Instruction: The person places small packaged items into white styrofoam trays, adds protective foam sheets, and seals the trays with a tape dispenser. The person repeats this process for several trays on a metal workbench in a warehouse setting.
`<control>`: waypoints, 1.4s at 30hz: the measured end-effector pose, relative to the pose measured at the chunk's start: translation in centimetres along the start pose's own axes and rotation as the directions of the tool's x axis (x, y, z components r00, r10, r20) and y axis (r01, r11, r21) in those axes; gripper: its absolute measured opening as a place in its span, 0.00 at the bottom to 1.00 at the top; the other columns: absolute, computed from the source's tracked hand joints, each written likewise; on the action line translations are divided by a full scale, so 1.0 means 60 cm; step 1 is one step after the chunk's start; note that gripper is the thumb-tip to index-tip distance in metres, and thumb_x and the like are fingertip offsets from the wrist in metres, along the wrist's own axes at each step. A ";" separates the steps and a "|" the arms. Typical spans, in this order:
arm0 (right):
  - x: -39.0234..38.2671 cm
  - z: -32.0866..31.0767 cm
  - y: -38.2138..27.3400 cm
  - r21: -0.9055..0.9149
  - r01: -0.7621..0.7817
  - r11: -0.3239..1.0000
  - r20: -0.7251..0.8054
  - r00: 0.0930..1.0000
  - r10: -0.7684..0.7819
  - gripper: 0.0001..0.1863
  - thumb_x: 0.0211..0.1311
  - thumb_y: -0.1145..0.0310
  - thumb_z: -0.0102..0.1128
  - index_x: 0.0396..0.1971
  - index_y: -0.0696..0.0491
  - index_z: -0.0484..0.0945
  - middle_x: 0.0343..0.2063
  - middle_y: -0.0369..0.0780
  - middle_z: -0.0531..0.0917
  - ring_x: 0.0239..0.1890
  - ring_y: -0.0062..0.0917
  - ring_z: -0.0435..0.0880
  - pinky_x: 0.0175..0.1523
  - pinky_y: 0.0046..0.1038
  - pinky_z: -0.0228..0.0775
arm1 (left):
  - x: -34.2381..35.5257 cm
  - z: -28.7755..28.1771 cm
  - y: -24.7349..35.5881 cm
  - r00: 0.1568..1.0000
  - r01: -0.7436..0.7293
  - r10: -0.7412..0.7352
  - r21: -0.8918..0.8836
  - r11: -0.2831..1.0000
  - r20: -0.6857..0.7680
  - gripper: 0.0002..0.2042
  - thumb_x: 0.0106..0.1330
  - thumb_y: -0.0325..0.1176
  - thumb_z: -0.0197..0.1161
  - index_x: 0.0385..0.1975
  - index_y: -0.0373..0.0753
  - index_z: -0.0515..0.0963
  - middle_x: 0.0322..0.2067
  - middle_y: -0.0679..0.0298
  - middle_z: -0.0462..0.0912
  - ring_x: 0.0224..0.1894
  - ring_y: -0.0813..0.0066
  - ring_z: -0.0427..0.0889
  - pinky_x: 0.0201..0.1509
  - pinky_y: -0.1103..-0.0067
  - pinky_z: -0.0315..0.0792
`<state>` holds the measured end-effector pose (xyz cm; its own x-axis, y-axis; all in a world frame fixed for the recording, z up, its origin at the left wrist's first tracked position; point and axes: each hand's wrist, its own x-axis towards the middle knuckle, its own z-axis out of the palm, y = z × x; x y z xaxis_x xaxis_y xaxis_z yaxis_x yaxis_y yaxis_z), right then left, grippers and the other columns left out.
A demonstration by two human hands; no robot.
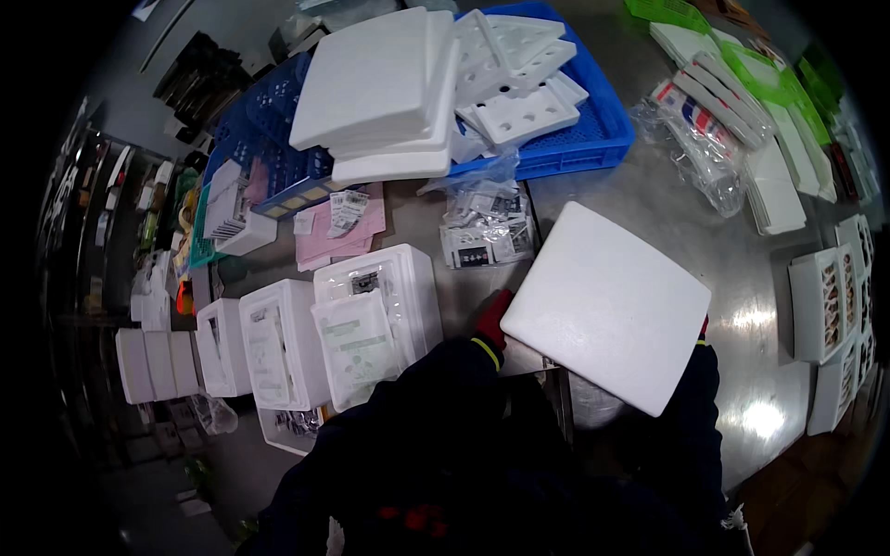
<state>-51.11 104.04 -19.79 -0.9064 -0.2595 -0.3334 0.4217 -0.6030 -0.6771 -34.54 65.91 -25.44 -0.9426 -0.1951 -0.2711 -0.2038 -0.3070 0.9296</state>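
Observation:
I hold a flat white foam lid (607, 304) above the metal table (742, 278), tilted like a diamond. My left hand (492, 320), in a red glove with a dark sleeve, grips its left edge. My right hand (702, 330) is mostly hidden behind the lid's right corner; only a bit of red glove shows there. To the left of the lid stands an open white foam box (375, 320) with a bagged paper sheet in it, next to another foam box (281, 345).
A blue crate (593, 139) at the back holds foam lids and perforated foam trays. Bags of small parts (484, 230) and pink sheets (338, 232) lie in the middle. More foam boxes line the left and right edges; green baskets (769, 74) at far right.

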 end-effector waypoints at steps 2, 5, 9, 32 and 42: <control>-0.026 0.013 0.006 -0.220 0.085 0.972 -0.128 0.985 -0.115 0.23 0.64 0.52 0.45 0.50 0.54 0.70 0.48 0.42 0.76 0.50 0.31 0.74 0.54 0.29 0.66 | -0.004 0.026 0.041 0.955 0.263 -0.293 -0.346 0.901 -0.037 0.20 0.69 0.37 0.45 0.58 0.35 0.63 0.52 0.57 0.71 0.55 0.68 0.69 0.60 0.75 0.61; -0.089 0.099 0.055 -0.580 0.145 0.801 -0.192 0.932 -0.308 0.23 0.64 0.53 0.45 0.50 0.54 0.70 0.48 0.42 0.76 0.50 0.31 0.74 0.54 0.29 0.66 | -0.056 0.043 0.168 0.947 0.285 -0.318 -0.554 0.782 0.039 0.22 0.65 0.43 0.53 0.54 0.36 0.66 0.50 0.57 0.72 0.55 0.65 0.69 0.59 0.72 0.62; -0.170 0.208 0.150 -0.798 0.114 0.592 -0.123 0.931 -0.344 0.23 0.64 0.53 0.45 0.50 0.54 0.70 0.48 0.42 0.76 0.50 0.31 0.74 0.54 0.29 0.66 | -0.188 0.002 0.326 0.853 -0.454 0.510 0.632 0.628 0.106 0.23 0.64 0.41 0.52 0.57 0.38 0.63 0.55 0.54 0.65 0.58 0.58 0.62 0.61 0.71 0.57; -0.248 0.990 0.526 -0.662 0.527 0.533 0.638 0.770 0.031 0.22 0.64 0.56 0.46 0.51 0.55 0.69 0.49 0.42 0.75 0.51 0.30 0.73 0.55 0.28 0.65 | -0.743 -0.679 0.406 0.434 -0.509 0.688 0.471 0.720 -0.582 0.25 0.59 0.37 0.57 0.56 0.36 0.63 0.52 0.51 0.67 0.54 0.58 0.68 0.55 0.69 0.65; -0.312 1.393 0.817 -0.520 0.507 0.687 0.846 0.415 0.334 0.21 0.64 0.57 0.46 0.51 0.55 0.69 0.49 0.42 0.75 0.51 0.30 0.73 0.55 0.28 0.64 | -0.944 -0.854 0.501 0.487 -0.866 0.459 -0.479 0.143 -0.743 0.22 0.69 0.39 0.46 0.60 0.38 0.58 0.53 0.54 0.68 0.52 0.67 0.72 0.52 0.76 0.70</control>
<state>-15.59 16.27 8.10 -0.2568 -0.9476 0.1901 -0.1565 -0.1533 -0.9757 26.27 20.01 5.03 -0.3558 -0.9281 0.1095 0.9140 -0.3211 0.2480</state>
